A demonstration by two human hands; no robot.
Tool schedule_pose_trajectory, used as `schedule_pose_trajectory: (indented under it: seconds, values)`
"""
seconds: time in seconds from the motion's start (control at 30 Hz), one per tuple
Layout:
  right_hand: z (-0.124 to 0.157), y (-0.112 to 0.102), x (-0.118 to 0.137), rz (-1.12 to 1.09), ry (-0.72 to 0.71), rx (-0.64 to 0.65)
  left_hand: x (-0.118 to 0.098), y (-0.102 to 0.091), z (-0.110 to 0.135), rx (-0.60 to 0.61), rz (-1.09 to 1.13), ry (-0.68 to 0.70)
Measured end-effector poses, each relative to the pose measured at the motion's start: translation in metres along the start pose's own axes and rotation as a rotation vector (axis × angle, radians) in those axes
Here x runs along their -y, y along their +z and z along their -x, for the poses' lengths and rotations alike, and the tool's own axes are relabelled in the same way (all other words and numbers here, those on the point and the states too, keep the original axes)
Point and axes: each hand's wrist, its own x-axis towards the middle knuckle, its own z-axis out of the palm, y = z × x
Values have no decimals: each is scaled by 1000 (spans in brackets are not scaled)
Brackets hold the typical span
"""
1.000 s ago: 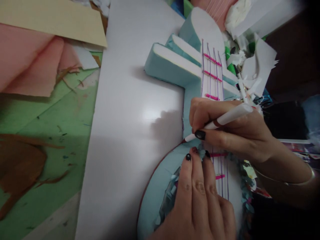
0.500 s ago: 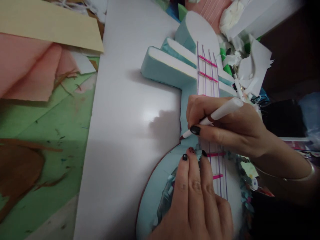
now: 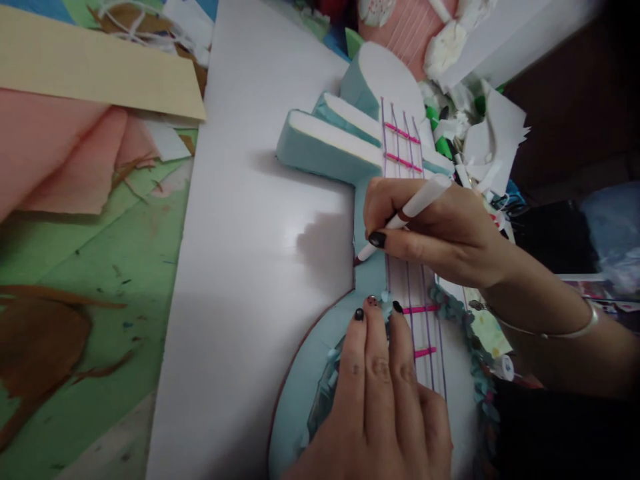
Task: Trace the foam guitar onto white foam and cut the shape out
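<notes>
A light blue and white guitar-shaped model point(image 3: 295, 393) with thick sides lies on a large white board point(image 3: 225, 300). Purple strings and pink crossbars run down its front. My right hand point(image 3: 430, 227) pinches a white felt-tip marker point(image 3: 423, 200) between thumb and fingers. The marker's dark reddish tip is at the base of the model's neck, where it meets the board. My left hand point(image 3: 380, 393) lies over the model's rounded body with its fingers stretched out, pressing on it. A dark reddish line follows the body's curved edge on the board. The left thumb is hidden.
Left of the board are a cream paper strip point(image 3: 100, 67), pink paper point(image 3: 55, 153), green paper point(image 3: 150, 247) and a brown patch point(image 3: 45, 340). White paper scraps point(image 3: 495, 133) clutter the upper right. Behind the model sits a pink stringed piece point(image 3: 400, 33).
The marker tip has moved up along the neck's edge, away from the corner with the body. My left hand keeps its place on the model. The whole view has shifted slightly.
</notes>
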Motion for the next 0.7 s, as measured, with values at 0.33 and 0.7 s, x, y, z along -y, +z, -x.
schedule_pose_trajectory:
  seconds: [0.33,0.7]
  values:
    - [0,-2,-4,1,-7,0,-2,-1,0,-15,25,-5]
    - [2,-4,-6,-48,19,-5,-1,-1,-1,-35,28,-5]
